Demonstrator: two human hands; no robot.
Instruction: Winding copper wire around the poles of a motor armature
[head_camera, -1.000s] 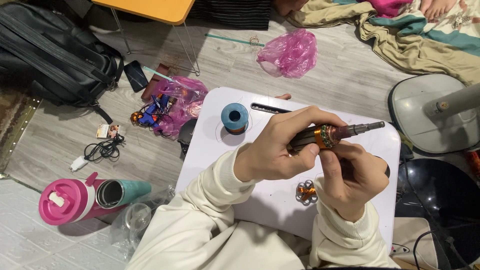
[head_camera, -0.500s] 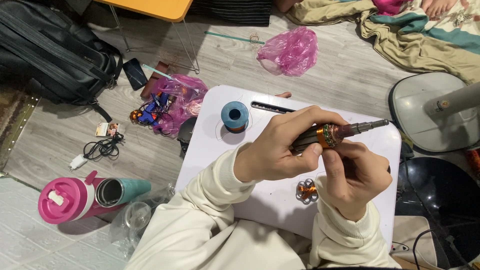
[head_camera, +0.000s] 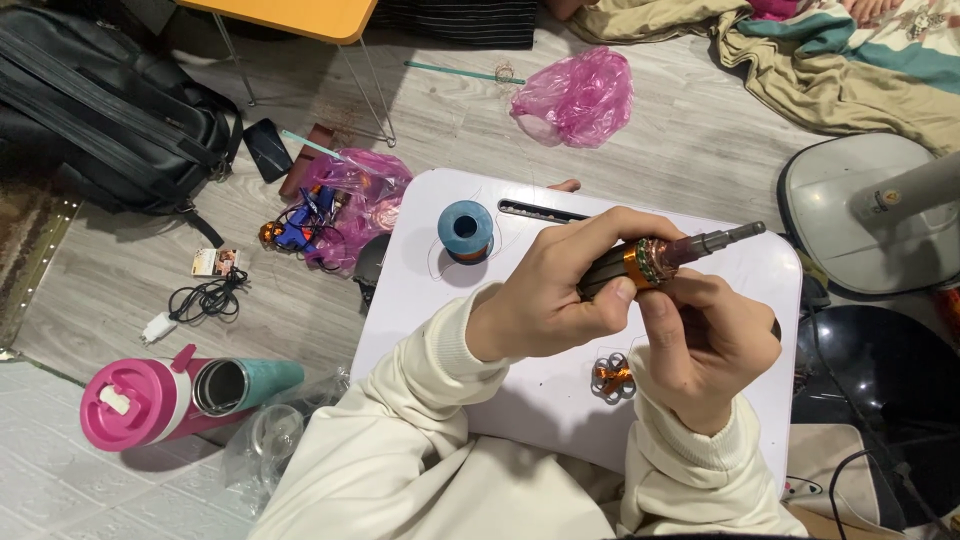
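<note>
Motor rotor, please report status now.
Left hand and right hand both grip the motor rotor above the white lap table. Nothing blocks it.

A black backpack (head_camera: 100, 110) lies near a pink bottle (head_camera: 135, 402).

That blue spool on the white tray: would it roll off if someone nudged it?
Probably not as it stands: the spool sits on its flat end on the tray. Tipped onto its side, its round shape would likely roll. It looks small, so probably light and easy to knock.
</note>
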